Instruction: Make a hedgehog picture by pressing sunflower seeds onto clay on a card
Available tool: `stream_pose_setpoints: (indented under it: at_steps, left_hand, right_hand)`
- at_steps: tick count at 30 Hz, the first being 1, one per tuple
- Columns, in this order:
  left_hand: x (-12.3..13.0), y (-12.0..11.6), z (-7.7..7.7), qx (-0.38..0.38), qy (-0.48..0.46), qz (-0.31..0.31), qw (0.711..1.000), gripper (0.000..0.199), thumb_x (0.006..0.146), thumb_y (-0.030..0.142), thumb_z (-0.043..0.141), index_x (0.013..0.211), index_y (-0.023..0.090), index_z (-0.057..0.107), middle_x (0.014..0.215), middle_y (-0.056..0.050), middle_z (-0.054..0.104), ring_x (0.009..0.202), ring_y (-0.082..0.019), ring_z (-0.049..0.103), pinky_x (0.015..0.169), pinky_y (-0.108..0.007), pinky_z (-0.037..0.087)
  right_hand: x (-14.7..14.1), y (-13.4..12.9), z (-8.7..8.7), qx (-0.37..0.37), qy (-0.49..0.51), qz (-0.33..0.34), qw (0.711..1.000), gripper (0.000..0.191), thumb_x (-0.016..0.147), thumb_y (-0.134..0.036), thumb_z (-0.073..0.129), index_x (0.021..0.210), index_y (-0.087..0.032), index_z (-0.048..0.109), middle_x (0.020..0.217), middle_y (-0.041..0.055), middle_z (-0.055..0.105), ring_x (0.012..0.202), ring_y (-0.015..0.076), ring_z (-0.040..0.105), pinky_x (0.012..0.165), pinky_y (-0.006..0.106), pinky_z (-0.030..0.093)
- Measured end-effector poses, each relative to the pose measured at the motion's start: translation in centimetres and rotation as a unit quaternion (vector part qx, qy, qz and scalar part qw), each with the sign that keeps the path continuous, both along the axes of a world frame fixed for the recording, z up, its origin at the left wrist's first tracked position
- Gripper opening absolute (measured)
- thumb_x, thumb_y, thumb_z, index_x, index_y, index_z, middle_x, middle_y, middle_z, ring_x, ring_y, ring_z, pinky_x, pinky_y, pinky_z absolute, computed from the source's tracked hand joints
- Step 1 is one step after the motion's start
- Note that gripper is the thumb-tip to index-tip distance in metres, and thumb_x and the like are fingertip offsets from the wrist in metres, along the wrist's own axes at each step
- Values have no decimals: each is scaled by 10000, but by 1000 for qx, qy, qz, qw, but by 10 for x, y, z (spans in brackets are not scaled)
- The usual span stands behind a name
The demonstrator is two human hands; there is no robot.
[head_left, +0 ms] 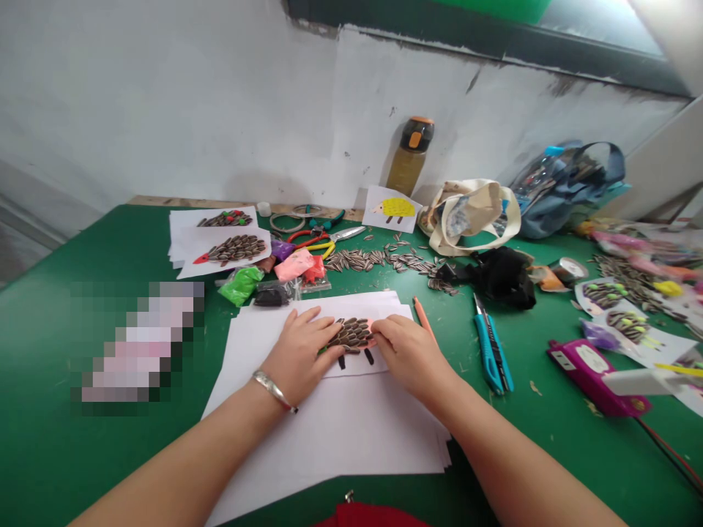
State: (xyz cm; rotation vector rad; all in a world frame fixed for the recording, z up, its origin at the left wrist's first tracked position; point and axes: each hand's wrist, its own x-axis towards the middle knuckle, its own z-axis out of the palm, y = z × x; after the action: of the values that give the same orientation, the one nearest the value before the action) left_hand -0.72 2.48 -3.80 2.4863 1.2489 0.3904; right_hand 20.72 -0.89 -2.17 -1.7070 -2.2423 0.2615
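A small sheet bearing a hedgehog figure (354,335) made of striped sunflower seeds, with two black legs and a pink head end, lies on a stack of white paper (351,432). My left hand (304,345) rests flat with fingers spread at the figure's left side, its fingertips touching the seeds; a silver bangle (274,390) circles the wrist. At the pink end, my right hand (409,351) has its thumb and fingers pressed together. Whatever lies between those fingertips is hidden. Just beyond this hand lies an orange pen-like stick (425,318).
Behind the paper are bags of coloured clay (294,265), scissors (329,238) and loose sunflower seeds (356,259). To the right lie a blue utility knife (493,351) and a magenta device (596,377) with a cable. Finished seed hedgehogs (236,249) sit back left; a bottle (409,157) stands near the wall.
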Motion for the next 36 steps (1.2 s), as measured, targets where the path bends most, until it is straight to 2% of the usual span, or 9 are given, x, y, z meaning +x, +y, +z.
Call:
stream_pose_setpoints:
  at_steps: [8, 17, 23, 26, 28, 30, 36]
  left_hand:
    - [1, 0, 2, 0, 7, 0, 1000, 331, 899, 315, 541, 1203, 214, 625, 1269, -74, 632, 1286, -342, 442, 1069, -637, 264]
    - [1, 1, 0, 2, 10, 3, 1000, 328, 901, 327, 545, 1197, 216, 633, 1269, -73, 634, 1287, -348, 440, 1069, -636, 265]
    - [1, 1, 1, 8, 4, -3, 1000, 321, 906, 339, 525, 1183, 227, 641, 1243, -78, 645, 1271, -348, 449, 1055, -643, 277]
    - [0, 1, -1, 8, 2, -5, 1000, 337, 912, 344, 509, 1200, 220, 632, 1251, -86, 639, 1267, -348, 447, 1054, -645, 268]
    - [0, 1, -2, 13, -5, -7, 1000, 337, 913, 345, 508, 1207, 232, 629, 1255, -83, 637, 1266, -342, 448, 1056, -637, 268]
    - [-1, 1, -3, 17, -10, -8, 1000, 333, 912, 345, 511, 1207, 245, 628, 1255, -77, 637, 1266, -337, 450, 1058, -631, 269]
    - [1, 0, 0, 7, 4, -1, 1000, 321, 908, 324, 525, 1201, 247, 632, 1260, -67, 636, 1271, -341, 448, 1063, -630, 264]
  right_hand:
    - [-1, -1, -4, 18, -11, 4, 1000, 227, 911, -110, 439, 811, -157, 638, 747, 37, 605, 722, 150, 561, 666, 251, 351]
    - [-6, 0, -7, 1, 15, 20, 1000, 214, 913, -118, 445, 864, -140, 651, 777, 59, 582, 725, 159, 534, 673, 252, 370]
    - [-8, -2, 0, -30, 20, 14, 999, 239, 927, -140, 432, 895, -153, 669, 799, 57, 596, 760, 158, 548, 694, 250, 389]
    - [-4, -2, 5, -22, -5, -19, 1000, 228, 930, -192, 456, 846, -187, 668, 794, 35, 602, 768, 153, 560, 829, 299, 395]
    - [-2, -3, 8, -9, -30, -32, 999, 274, 934, -206, 447, 752, -200, 652, 747, 15, 593, 735, 145, 556, 982, 387, 324]
    - [-1, -2, 9, -11, -47, -31, 998, 315, 935, -193, 432, 698, -202, 638, 708, 5, 585, 703, 136, 549, 1044, 437, 253]
    - [-4, -3, 9, -36, -69, -26, 997, 340, 959, -213, 406, 721, -177, 646, 718, 30, 602, 704, 139, 561, 872, 339, 360]
